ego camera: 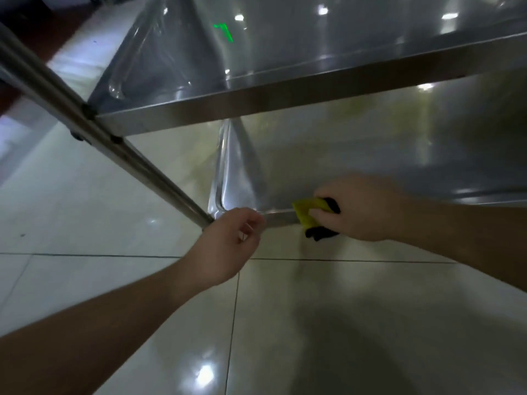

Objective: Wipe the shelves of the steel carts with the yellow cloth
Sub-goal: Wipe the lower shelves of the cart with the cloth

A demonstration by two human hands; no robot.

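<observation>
One yellow cloth (307, 211), black underneath, sits on the front lip of the steel cart's lower shelf (370, 172), gripped under your right hand (362, 208). Your left hand (228, 246), loosely curled and empty, hovers beside the corner post (128, 155). No writing is readable.

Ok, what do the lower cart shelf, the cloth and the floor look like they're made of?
Lower shelf: apparently stainless steel, brushed sheen, mirroring ceiling lights. Yellow cloth, gripped by the right hand: soft matte fabric or sponge with a dark part; blur leaves it open. Floor: glossy pale tiles, likely ceramic, with thin dark joints.
</observation>
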